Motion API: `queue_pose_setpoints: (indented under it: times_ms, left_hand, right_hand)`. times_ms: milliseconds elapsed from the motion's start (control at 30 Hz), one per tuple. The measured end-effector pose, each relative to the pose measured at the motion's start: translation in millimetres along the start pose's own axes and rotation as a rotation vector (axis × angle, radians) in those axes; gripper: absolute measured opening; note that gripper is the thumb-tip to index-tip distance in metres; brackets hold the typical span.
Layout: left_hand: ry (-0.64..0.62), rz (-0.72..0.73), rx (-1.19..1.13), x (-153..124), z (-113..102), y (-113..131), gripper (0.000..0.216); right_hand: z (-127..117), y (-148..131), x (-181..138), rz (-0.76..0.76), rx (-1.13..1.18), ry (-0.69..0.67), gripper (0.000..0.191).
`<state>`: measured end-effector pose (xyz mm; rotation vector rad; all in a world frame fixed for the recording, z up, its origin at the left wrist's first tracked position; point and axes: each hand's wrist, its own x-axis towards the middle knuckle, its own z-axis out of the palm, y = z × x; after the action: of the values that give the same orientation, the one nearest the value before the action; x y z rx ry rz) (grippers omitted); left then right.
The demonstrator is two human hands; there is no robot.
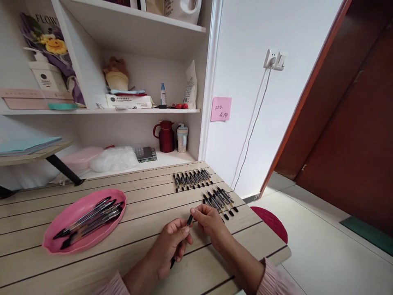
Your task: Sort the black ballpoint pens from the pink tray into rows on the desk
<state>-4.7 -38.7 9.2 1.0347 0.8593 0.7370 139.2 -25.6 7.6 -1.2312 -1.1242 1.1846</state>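
Note:
Both hands meet at one black pen [189,220], tilted over the front of the table. My left hand [170,241] is closed round its barrel, and the dark lower end sticks out beneath the fingers. Thumb and fingers of my right hand [210,221] pinch the pen's upper end; whether a cap is there I cannot make out. Beyond my right hand lies a group of pens [218,200] side by side. A row of similar pens [193,179] lies farther back. To the left, a pink oval tray [50,233] with a wavy rim holds several more pens [92,221].
The slatted wooden table [147,213] ends at a rounded right corner. Behind it stands a white shelf unit [144,112] with a red jug [166,137] and a cup [182,139]. A small raised stand [37,151] is at the left. A red round seat [270,223] shows beside the table.

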Motion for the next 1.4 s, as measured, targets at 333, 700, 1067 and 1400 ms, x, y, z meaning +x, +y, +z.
queue_pose_setpoints:
  times_ms: [333, 700, 1067, 1400]
  left_hand:
    - [-0.057, -0.008, 0.016, 0.6, -0.3, -1.1, 0.033]
    - [-0.065, -0.002, 0.026, 1.6, -0.5, -2.4, 0.031]
    - [-0.048, -0.012, 0.035, -0.3, 2.0, 0.4, 0.033]
    - [-0.037, -0.031, 0.049, -0.2, 0.7, -0.2, 0.031]
  right_hand:
    - [1.5, -2.2, -2.0, 0.117, 0.208, -0.087, 0.039]
    - [-0.6, -2.2, -1.4, 0.081, 0.224, -0.140, 0.036]
    - [2.3, -2.6, -3.8, 0.105, 0.337, -0.149, 0.036]
    - [1.8, 0.5, -2.4, 0.078, 0.397, -0.181, 0.036]
